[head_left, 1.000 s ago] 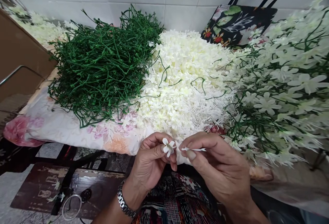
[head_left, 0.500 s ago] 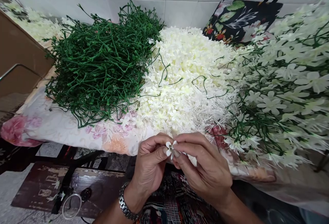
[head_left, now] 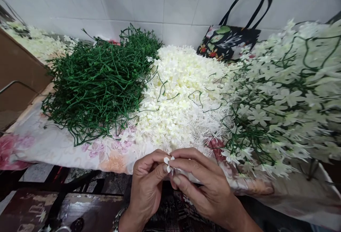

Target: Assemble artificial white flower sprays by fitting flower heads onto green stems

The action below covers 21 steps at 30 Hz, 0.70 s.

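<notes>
A small white artificial flower [head_left: 167,164] is pinched between my two hands, just in front of the table's near edge. My left hand [head_left: 149,178] is closed, its thumb and forefinger gripping the petals from the left. From the right, my right hand [head_left: 204,180] has its fingertips on the same flower; its thumb sits a little below. Whatever part of the flower lies behind the fingers is hidden. Beyond my hands spreads a heap of loose white flower heads [head_left: 178,82]. Left of it is a thick pile of green plastic stems [head_left: 98,82].
Assembled white flower sprays [head_left: 287,107] with green stems are heaped at the right. A black floral bag [head_left: 229,42] leans on the tiled wall [head_left: 149,1]. A cardboard box [head_left: 22,75] stands at the left. A floral cloth [head_left: 61,152] covers the table; below is a worn brown wooden surface [head_left: 90,207].
The camera view has tilted up a little and shifted, so the piles appear lower and more wall shows. My right thumb has moved slightly away from the flower; both hands still hold it.
</notes>
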Available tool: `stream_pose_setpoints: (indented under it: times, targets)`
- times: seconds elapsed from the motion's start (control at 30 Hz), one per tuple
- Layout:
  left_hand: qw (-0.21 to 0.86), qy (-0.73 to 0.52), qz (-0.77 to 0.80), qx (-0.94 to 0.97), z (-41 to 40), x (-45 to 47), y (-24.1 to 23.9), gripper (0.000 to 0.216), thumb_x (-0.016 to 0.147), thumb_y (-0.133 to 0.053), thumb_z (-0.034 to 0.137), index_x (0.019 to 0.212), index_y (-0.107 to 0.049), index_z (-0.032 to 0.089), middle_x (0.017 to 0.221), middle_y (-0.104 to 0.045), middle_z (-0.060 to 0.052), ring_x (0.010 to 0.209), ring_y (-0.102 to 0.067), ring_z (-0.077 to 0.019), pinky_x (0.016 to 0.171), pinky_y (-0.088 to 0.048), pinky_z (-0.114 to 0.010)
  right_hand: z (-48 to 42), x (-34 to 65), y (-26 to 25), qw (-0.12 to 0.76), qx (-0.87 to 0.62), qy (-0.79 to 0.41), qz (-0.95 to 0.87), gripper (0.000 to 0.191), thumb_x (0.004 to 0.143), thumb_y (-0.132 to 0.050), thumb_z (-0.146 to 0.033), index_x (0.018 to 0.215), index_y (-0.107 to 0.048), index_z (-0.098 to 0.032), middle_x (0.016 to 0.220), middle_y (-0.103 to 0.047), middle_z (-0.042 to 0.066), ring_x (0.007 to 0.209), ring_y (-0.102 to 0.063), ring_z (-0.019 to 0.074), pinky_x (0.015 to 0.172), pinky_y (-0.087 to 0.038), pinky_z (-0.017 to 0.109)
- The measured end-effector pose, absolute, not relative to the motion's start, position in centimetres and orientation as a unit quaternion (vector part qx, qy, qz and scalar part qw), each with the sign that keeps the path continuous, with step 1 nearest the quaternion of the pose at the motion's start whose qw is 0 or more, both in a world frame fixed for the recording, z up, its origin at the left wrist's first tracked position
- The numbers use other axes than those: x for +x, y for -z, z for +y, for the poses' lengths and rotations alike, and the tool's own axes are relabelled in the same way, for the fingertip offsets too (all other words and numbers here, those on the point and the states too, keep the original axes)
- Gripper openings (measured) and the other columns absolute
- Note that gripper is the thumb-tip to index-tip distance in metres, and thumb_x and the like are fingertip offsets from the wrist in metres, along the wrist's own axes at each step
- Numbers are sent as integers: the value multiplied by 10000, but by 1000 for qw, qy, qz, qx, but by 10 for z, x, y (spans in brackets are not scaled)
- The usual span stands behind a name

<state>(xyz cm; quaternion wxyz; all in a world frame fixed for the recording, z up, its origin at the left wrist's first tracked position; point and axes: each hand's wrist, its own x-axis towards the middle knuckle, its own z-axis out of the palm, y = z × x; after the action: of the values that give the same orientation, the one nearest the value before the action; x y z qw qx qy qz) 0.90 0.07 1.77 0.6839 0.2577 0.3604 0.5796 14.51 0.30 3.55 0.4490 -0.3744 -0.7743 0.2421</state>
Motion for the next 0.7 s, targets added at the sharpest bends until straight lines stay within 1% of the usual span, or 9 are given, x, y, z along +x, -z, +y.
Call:
stream_pose_setpoints:
  times: [0.07, 0.13, 0.23, 0.37, 0.43, 0.47, 0.53, 0.63, 0.7]
  targets:
    - [647, -587, 388, 293, -1, 9, -16, 37, 675, -771, 200, 680, -737, 188, 586, -593, 24, 557, -555, -63, 541, -479, -124, 2, 146, -35, 458, -380, -255, -762, 262, 821, -577, -122, 1080, -560, -158, 968, -630, 69, 890, -607, 139, 761, -533, 251]
    - [628, -579, 400, 333, -3, 11, -12, 29, 703, -750, 186, 720, -727, 187, 597, -615, 18, 577, -570, -72, 563, -483, -129, 1, 146, -33, 474, -396, -249, -746, 255, 827, -561, -122, 1076, -536, -171, 891, -625, 37, 801, -601, 120, 704, -522, 221]
    - [626, -569, 399, 355, -3, 13, -7, 17, 750, -705, 201, 764, -694, 200, 594, -632, 16, 512, -569, -84, 497, -480, -152, 1, 149, -33, 474, -422, -254, -730, 201, 849, -520, -108, 1030, -550, -192, 792, -595, 0, 683, -577, 88, 615, -491, 178]
    - [604, -539, 406, 424, 3, 15, -13, 73, 780, -663, 223, 723, -679, 181, 595, -600, 8, 489, -559, -94, 471, -476, -179, 5, 156, -32, 465, -431, -274, -723, 94, 860, -513, -129, 877, -563, -208, 709, -565, -24, 629, -572, 80, 568, -466, 165]
    - [574, -513, 408, 491, 10, 13, -22, 108, 802, -622, 210, 718, -677, 171, 605, -599, -1, 490, -558, -100, 457, -460, -184, 8, 161, -30, 470, -434, -261, -723, 104, 861, -498, -122, 835, -543, -212, 680, -555, -33, 603, -567, 77, 554, -460, 160]
    - [542, -503, 406, 537, 14, 11, -28, 121, 810, -599, 190, 719, -674, 166, 607, -606, -7, 498, -565, -105, 460, -454, -185, 9, 164, -29, 472, -435, -246, -726, 113, 858, -493, -110, 836, -536, -212, 681, -558, -33, 604, -570, 76, 557, -462, 157]
    - [436, -484, 394, 648, 25, 7, -40, 139, 810, -561, 133, 727, -671, 152, 620, -633, -26, 560, -595, -124, 519, -467, -201, 12, 169, -27, 473, -432, -207, -739, 132, 845, -492, -85, 855, -526, -212, 693, -569, -28, 613, -579, 77, 572, -470, 153]
    - [246, -448, 431, 744, 51, 3, -59, 161, 801, -512, 59, 746, -641, 139, 647, -638, -36, 603, -595, -134, 559, -458, -223, 16, 174, -22, 470, -424, -158, -758, 151, 833, -496, -67, 891, -514, -205, 709, -580, -12, 617, -589, 88, 584, -484, 163]
    - [102, -398, 458, 788, 74, 4, -69, 187, 805, -483, 61, 723, -629, 143, 662, -630, -52, 651, -575, -173, 601, -448, -284, 18, 175, -19, 470, -423, -138, -762, 152, 832, -492, -63, 896, -508, -200, 709, -582, -1, 618, -595, 98, 589, -492, 176]
